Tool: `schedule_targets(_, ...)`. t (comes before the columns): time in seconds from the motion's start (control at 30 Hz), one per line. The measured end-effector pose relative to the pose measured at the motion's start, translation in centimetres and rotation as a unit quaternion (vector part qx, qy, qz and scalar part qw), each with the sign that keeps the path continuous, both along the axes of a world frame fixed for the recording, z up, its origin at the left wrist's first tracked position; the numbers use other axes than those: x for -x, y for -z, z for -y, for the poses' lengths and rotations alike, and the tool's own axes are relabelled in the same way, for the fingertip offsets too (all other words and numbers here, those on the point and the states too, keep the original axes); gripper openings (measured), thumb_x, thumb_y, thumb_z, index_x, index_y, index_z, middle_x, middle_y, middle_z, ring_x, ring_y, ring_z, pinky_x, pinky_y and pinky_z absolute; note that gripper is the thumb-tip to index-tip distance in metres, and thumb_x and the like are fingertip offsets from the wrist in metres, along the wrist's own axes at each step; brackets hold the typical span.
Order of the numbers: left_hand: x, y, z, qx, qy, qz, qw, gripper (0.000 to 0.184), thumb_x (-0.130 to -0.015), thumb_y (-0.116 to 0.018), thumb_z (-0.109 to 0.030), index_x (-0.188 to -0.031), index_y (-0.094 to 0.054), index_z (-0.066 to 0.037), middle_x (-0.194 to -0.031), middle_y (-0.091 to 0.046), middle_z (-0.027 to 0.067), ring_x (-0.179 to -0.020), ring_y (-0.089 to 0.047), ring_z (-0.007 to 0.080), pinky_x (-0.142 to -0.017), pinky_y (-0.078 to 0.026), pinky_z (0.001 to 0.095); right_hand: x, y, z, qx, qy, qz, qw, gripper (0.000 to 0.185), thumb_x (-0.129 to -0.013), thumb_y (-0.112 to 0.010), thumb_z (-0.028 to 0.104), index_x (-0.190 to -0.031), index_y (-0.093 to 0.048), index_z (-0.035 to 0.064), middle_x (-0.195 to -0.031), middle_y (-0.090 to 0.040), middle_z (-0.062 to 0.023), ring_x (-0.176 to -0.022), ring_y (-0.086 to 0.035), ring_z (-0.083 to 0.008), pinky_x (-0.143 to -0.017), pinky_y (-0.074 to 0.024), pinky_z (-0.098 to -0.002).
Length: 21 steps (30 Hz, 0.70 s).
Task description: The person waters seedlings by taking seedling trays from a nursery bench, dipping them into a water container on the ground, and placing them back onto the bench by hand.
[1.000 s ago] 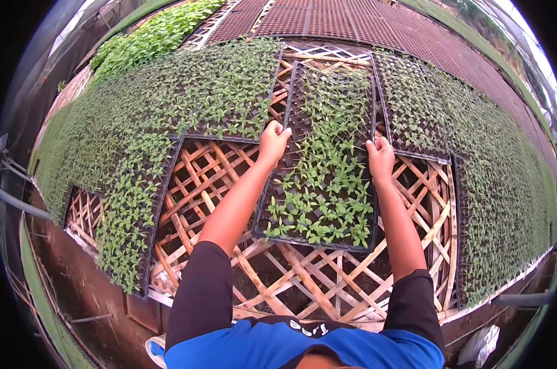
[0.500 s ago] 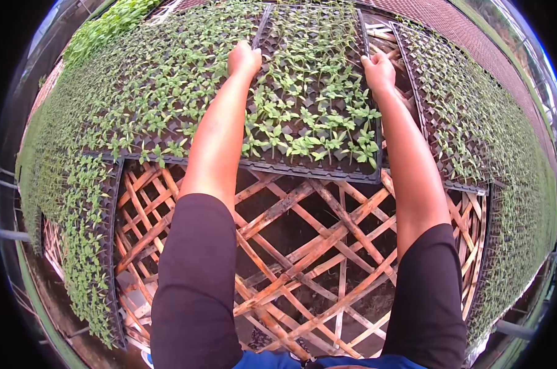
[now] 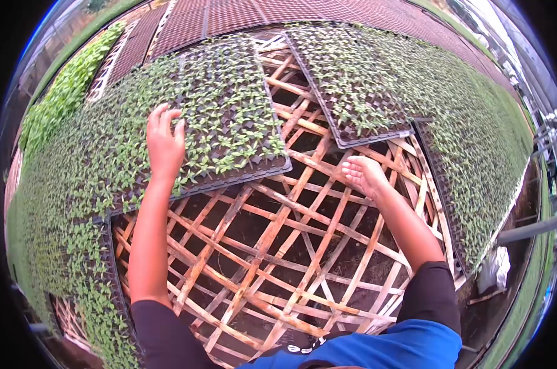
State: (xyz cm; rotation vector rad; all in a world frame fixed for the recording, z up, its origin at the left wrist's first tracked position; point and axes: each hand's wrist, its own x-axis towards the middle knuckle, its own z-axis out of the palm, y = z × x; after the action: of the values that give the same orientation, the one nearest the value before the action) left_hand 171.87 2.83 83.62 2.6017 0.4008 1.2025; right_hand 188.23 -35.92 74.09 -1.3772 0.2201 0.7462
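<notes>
My left hand (image 3: pixel 166 138) hovers over the seedling trays on the left, fingers apart and slightly curled, with nothing in it. Below and right of it lies a black tray (image 3: pixel 286 167) full of small green seedlings, its front rim facing me. My right hand (image 3: pixel 366 175) is held above the bamboo lattice (image 3: pixel 284 212), its fingers loosely bent and holding nothing. Just beyond that hand is the front rim of another seedling tray (image 3: pixel 377 139). A gap showing bare slats separates these two trays.
More seedling trays run along the left and right sides, including a tray edge (image 3: pixel 441 203) at my right. Brown-red cell trays (image 3: pixel 229 15) stretch across the back. Brighter green plants (image 3: pixel 69 104) grow at the far left. A white bag (image 3: pixel 495 270) lies beyond the right edge.
Both hands have let go of the seedling tray they gripped by its sides. They are now apart from it, the right one nearer me over the lattice. The view has shifted.
</notes>
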Motion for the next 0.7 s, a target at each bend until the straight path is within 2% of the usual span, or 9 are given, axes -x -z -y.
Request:
schedule_targets(0.1, 5.7, -3.7, 5.1, -0.017, 0.033, -0.038, 0.999, 0.016, -0.073, -0.055, -0.007, -0.088, -0.053, -0.006, -0.109, -0.046, 0.0119, -0.102, -0.043, 0.0288, -0.086, -0.034, 0.0376, -4.2, 1.7, 2.6, -0.073, 0.239, -0.032, 0.968, 0.023, -0.08, -0.045, 0.012, -0.099, -0.041, -0.0002, -0.104, -0.047, -0.018, -0.09, -0.052, -0.0285, -0.067, -0.0477, -0.0337)
schedule_targets(0.17, 9.9, -4.9, 6.9, 0.034, 0.029, -0.069, 0.997, 0.016, -0.073, -0.054, -0.006, -0.089, -0.053, -0.005, -0.108, -0.047, 0.0111, -0.102, -0.044, 0.0277, -0.087, -0.033, 0.036, -8.1, 2.6, 2.3, -0.077, 0.259, -0.027, 0.963, 0.022, -0.08, -0.046, 0.015, -0.097, -0.041, 0.0017, -0.103, -0.044, -0.0171, -0.089, -0.05, -0.0288, -0.069, -0.0462, -0.0387)
schedule_targets(0.27, 16.4, -5.5, 7.6, 0.165, 0.002, -0.075, 0.983, 0.013, -0.076, -0.052, -0.006, -0.088, -0.053, -0.001, -0.104, -0.051, 0.0111, -0.098, -0.048, 0.0237, -0.085, -0.036, 0.0322, -11.9, 2.5, 0.6, -0.057, 0.37, -0.121, 0.919, 0.018, -0.08, -0.051, 0.022, -0.09, -0.048, 0.0073, -0.081, -0.047, -0.0074, -0.066, -0.045, -0.0182, -0.052, -0.0417, -0.0381)
schedule_targets(0.37, 23.1, -4.7, 7.9, 0.28, -0.033, -0.061, 0.957, 0.013, -0.079, -0.049, -0.006, -0.089, -0.053, 0.0, -0.093, -0.055, 0.008, -0.081, -0.05, 0.015, -0.071, -0.04, 0.0251, -12.0, 1.0, -1.0, 0.024, 0.405, -0.021, 0.914, 0.012, -0.071, -0.057, 0.011, -0.077, -0.052, 0.002, -0.07, -0.05, -0.0066, -0.052, -0.046, -0.016, -0.047, -0.0399, -0.0323)
schedule_targets(0.4, 25.4, -4.3, 8.0, 0.296, -0.057, -0.079, 0.95, 0.013, -0.079, -0.049, -0.006, -0.09, -0.053, 0.0, -0.091, -0.055, 0.0074, -0.08, -0.05, 0.0139, -0.071, -0.04, 0.0246, -13.1, 1.3, -1.1, 0.059, 0.382, -0.029, 0.922, 0.013, -0.074, -0.055, 0.021, -0.08, -0.051, 0.0109, -0.068, -0.049, -0.0002, -0.056, -0.044, -0.0148, -0.048, -0.0327, -0.03)
schedule_targets(0.5, 30.9, -2.6, 8.7, 0.365, -0.091, -0.071, 0.924, 0.014, -0.081, -0.049, -0.009, -0.09, -0.053, 0.001, -0.086, -0.054, 0.0052, -0.079, -0.05, 0.0119, -0.071, -0.04, 0.0237, -12.1, -4.1, -2.9, 0.028, 0.401, -0.033, 0.915, 0.02, -0.072, -0.055, 0.01, -0.09, -0.051, 0.0029, -0.096, -0.051, -0.0105, -0.076, -0.052, -0.0232, -0.055, -0.0444, -0.0445)
schedule_targets(0.57, 32.6, -2.8, 10.2, 0.416, -0.095, -0.052, 0.903, 0.015, -0.081, -0.05, -0.011, -0.09, -0.054, 0.0, -0.087, -0.055, 0.0051, -0.08, -0.051, 0.0114, -0.073, -0.04, 0.0242, -10.8, -8.1, -4.6, 0.019, 0.425, 0.019, 0.905, 0.023, -0.072, -0.055, 0.006, -0.093, -0.049, -0.0017, -0.097, -0.051, -0.0116, -0.08, -0.052, -0.0249, -0.061, -0.0452, -0.051)
schedule_targets(0.63, 34.0, -2.2, 10.9, 0.423, -0.103, -0.047, 0.899, 0.015, -0.081, -0.051, -0.011, -0.091, -0.054, -0.001, -0.089, -0.056, 0.0057, -0.082, -0.051, 0.0116, -0.075, -0.04, 0.0248, -9.3, -12.0, -6.0, -0.009, 0.44, 0.08, 0.894, 0.02, -0.071, -0.051, 0.005, -0.085, -0.051, -0.0084, -0.075, -0.052, -0.0097, -0.043, -0.042, -0.0146, -0.032, -0.0285, -0.0276)
schedule_targets(0.7, 34.5, -1.9, 11.8, 0.464, -0.1, -0.016, 0.88, 0.013, -0.08, -0.051, -0.01, -0.09, -0.055, -0.002, -0.092, -0.056, 0.006, -0.085, -0.051, 0.0121, -0.077, -0.04, 0.0254, -11.8, -13.0, -6.6, -0.087, 0.433, 0.139, 0.886, 0.021, -0.071, -0.051, 0.004, -0.087, -0.05, -0.0088, -0.079, -0.053, -0.01, -0.055, -0.05, -0.018, -0.039, -0.0375, -0.0302)
